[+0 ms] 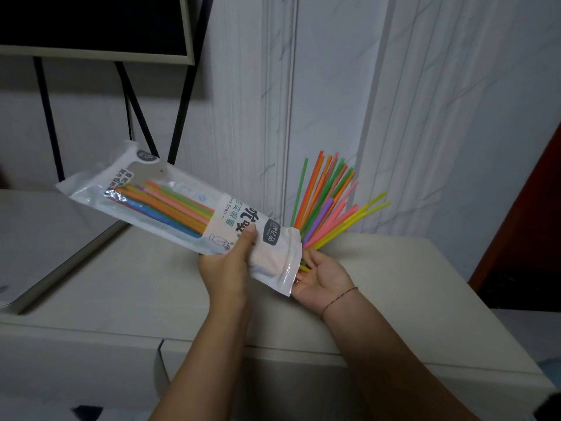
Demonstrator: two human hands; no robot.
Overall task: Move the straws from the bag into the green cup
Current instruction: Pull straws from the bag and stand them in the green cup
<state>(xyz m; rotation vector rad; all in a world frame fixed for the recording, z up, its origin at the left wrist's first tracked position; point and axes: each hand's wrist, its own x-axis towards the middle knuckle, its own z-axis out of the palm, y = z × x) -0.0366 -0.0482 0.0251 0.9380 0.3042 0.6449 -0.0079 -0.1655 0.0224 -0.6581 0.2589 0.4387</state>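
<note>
While my left hand [227, 262] grips the bag [100, 189], tilted above the cabinet [394, 284] with straws [170, 205] inside, my right hand [321, 279] lies palm-up at its mouth beside a straw fan [328, 202]; whether it holds that fan, I cannot tell.

Looks like home room. Pale cream wooden cabinet [379, 268]; behind it, white marbled panelled wall [425, 101]; to its left, dark pale-framed screen [91, 22] on black metal legs [48, 117]; to its right, reddish-brown door [528, 223].
</note>
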